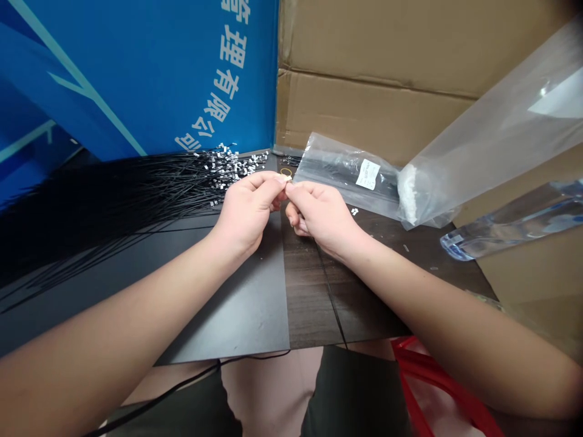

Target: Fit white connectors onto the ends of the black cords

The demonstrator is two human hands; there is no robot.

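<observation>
My left hand (pixel 248 209) and my right hand (pixel 319 212) meet fingertip to fingertip over the dark table (pixel 255 297), both pinched closed. Between the fingertips sits a small pale piece (pixel 285 179), too small to name. A thin black strand (pixel 332 297) runs from under my right hand toward my lap. To the left lies a big fan of black cable ties (pixel 104 194) with pale heads (pixel 228 167) near my left hand. A yellow rubber band (pixel 286 172) lies just beyond my fingers.
A clear bag of black ties with a white label (pixel 350 173) lies at the back right. A larger clear bag (pixel 492 133) leans on the cardboard box (pixel 378 79). A blue printed board (pixel 136 79) stands behind. A red object (pixel 432 382) is at lower right.
</observation>
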